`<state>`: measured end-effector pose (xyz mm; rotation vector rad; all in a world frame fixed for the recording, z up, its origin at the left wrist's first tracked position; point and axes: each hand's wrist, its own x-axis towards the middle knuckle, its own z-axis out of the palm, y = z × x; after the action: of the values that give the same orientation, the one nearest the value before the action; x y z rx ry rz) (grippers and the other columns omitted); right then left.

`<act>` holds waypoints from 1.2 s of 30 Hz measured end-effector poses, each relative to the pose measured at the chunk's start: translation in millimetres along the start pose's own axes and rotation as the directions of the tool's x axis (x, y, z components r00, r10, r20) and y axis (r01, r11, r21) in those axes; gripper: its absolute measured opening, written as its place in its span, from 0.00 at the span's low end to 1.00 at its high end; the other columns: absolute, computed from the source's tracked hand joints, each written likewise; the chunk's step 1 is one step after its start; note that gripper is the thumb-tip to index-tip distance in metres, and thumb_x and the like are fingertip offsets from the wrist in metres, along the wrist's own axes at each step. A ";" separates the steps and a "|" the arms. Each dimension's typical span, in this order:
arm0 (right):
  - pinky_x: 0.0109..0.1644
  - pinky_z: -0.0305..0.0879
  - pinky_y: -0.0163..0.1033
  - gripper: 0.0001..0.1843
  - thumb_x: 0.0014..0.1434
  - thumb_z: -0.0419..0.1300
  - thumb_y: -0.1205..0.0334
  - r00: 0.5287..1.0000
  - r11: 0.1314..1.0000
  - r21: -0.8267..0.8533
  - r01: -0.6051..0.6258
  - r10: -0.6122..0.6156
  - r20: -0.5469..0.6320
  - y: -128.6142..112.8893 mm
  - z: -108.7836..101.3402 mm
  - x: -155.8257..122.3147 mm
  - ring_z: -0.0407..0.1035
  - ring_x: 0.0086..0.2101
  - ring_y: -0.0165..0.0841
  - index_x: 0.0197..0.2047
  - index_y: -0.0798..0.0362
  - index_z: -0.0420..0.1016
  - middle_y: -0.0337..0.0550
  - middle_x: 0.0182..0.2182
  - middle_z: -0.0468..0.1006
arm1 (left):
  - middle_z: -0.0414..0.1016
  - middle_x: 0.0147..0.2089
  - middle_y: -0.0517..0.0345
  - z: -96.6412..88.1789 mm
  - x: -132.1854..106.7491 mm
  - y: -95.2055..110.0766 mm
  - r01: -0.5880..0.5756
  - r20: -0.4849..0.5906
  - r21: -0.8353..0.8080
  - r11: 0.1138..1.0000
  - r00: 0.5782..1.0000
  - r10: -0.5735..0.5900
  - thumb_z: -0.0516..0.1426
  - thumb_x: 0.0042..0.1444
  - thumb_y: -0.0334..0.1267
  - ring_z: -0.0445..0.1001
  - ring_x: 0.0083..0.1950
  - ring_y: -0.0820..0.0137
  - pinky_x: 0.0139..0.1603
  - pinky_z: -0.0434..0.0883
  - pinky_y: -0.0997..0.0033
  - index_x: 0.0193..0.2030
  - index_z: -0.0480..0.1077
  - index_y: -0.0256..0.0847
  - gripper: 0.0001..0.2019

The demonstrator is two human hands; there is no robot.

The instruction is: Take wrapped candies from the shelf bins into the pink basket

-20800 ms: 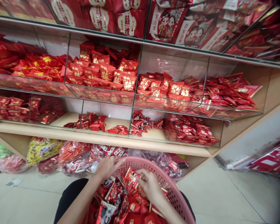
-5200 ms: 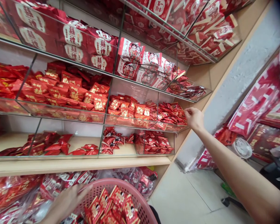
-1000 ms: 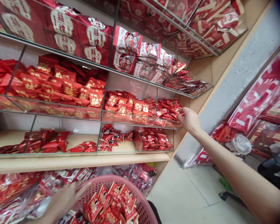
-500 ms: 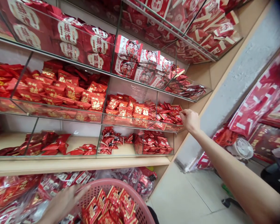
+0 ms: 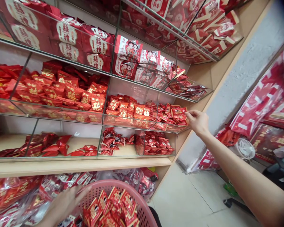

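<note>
In the head view, we see glossy red packets [image 5: 167, 114] heaped at the fingertips of our right hand [image 5: 198, 122], thumb and fingers drawn close, any hold unclear; our left hand [image 5: 62, 201], its grip blurred, overlaps the pink basket [image 5: 143, 206].

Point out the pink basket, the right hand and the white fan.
Pink basket [image 5: 141, 205]: head view, on its perforated inner wall.
Right hand [image 5: 198, 121]: head view, on the back of the hand.
White fan [image 5: 246, 148]: head view, on its round grille.

Wht fan [image 5: 245, 148] & gry wall [image 5: 236, 74], RHS
</note>
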<state>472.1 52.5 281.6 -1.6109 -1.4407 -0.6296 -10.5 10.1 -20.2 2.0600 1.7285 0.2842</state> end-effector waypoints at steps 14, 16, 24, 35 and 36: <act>0.31 0.66 0.36 0.15 0.53 0.57 0.47 0.904 0.871 0.474 -0.130 -0.092 0.417 -96.8 -5.6 -121.6 0.69 0.28 0.32 0.33 0.52 0.72 0.41 0.27 0.75 | 0.76 0.35 0.47 -13.8 -13.5 22.9 0.038 0.020 0.103 0.994 0.999 -0.040 0.38 0.57 0.59 0.74 0.41 0.59 0.39 0.65 0.67 0.36 0.71 0.40 0.29; 0.32 0.66 0.35 0.15 0.55 0.55 0.48 0.805 0.832 0.525 -0.177 -0.185 0.564 -112.7 0.8 -153.5 0.69 0.29 0.32 0.33 0.52 0.72 0.41 0.28 0.75 | 0.76 0.35 0.47 -12.4 -13.2 21.2 0.034 0.015 0.108 0.994 0.999 -0.035 0.37 0.56 0.60 0.74 0.41 0.59 0.39 0.65 0.67 0.36 0.71 0.40 0.30; 0.39 0.62 0.35 0.13 0.62 0.47 0.61 0.326 0.827 0.562 0.022 -0.538 0.778 -139.5 39.2 -243.3 0.70 0.34 0.31 0.35 0.50 0.73 0.40 0.32 0.76 | 0.75 0.32 0.48 -8.9 -11.0 17.0 0.013 0.008 0.121 0.993 1.000 -0.014 0.35 0.55 0.63 0.74 0.39 0.60 0.39 0.65 0.68 0.35 0.71 0.39 0.33; 0.37 0.59 0.32 0.12 0.60 0.48 0.67 0.236 0.847 0.506 0.163 -0.532 0.814 -146.1 55.7 -277.6 0.68 0.31 0.30 0.29 0.51 0.69 0.39 0.28 0.74 | 0.76 0.33 0.48 -8.6 -12.2 15.3 0.013 0.020 0.085 0.996 1.000 -0.015 0.35 0.54 0.65 0.74 0.40 0.59 0.40 0.65 0.66 0.39 0.72 0.41 0.35; 0.37 0.59 0.32 0.12 0.60 0.48 0.67 0.233 0.847 0.510 0.151 -0.532 0.814 -146.1 56.1 -276.6 0.68 0.32 0.30 0.29 0.51 0.69 0.39 0.29 0.74 | 0.76 0.33 0.48 -8.8 -12.2 15.5 0.013 0.021 0.086 0.996 1.000 -0.015 0.35 0.54 0.64 0.74 0.40 0.58 0.39 0.65 0.65 0.39 0.72 0.41 0.35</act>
<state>264.9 -51.7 64.3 -1.3498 -2.6772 0.5452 -3.0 -2.1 -4.0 2.1023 1.7705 0.1850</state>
